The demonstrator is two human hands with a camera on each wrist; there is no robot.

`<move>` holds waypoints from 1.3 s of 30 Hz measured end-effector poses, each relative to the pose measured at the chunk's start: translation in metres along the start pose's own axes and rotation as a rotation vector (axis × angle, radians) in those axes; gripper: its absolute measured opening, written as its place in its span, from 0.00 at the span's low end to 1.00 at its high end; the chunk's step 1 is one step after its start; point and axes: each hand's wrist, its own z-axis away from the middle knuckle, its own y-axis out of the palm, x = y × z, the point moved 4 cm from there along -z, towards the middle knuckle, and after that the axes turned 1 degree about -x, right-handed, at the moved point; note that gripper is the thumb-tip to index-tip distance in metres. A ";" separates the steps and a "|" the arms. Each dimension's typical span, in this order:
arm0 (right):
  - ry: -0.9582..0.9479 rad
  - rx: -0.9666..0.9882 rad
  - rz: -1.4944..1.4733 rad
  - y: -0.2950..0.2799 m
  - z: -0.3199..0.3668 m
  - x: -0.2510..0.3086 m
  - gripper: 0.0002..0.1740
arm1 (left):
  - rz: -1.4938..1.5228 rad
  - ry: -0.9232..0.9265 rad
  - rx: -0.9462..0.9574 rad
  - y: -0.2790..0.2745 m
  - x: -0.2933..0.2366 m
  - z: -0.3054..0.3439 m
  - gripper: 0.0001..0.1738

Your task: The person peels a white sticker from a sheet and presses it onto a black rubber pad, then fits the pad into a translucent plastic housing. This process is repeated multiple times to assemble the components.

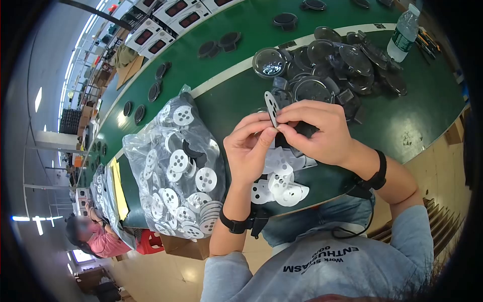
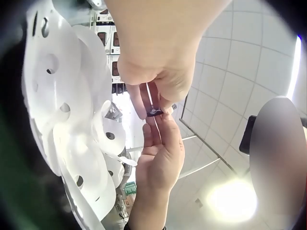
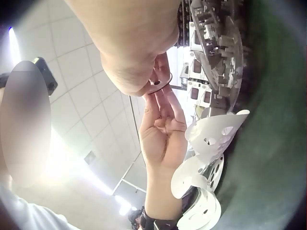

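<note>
A thin white disc with dark holes [image 1: 271, 108] stands nearly edge-on between my two hands. My left hand [image 1: 250, 150] pinches its lower edge between thumb and fingers. From the other side, my right hand [image 1: 322, 130] also pinches the disc near its lower edge. The left wrist view shows a dark piece [image 2: 154, 113] between the fingertips. Below the hands, near the table's front edge, lie several loose white pieces with holes [image 1: 282, 187], some curled; they loom large in the left wrist view.
A clear plastic bag [image 1: 132, 146] full of white holed discs lies left of my hands. Behind them is a heap of dark round plastic housings [image 1: 313, 89]. A water bottle [image 1: 404, 34] stands at the back right. More dark round parts [image 1: 229, 41] sit along the green table [image 1: 347, 15].
</note>
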 end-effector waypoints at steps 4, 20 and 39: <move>0.023 0.006 -0.028 -0.001 0.000 -0.003 0.07 | -0.114 -0.009 -0.041 0.000 -0.006 0.003 0.09; 0.040 -0.001 -0.025 0.001 0.005 -0.004 0.04 | -0.241 0.072 -0.026 0.002 -0.004 0.005 0.07; 0.082 0.002 -0.068 0.000 0.003 -0.003 0.04 | -0.178 0.041 -0.045 0.003 -0.007 0.005 0.08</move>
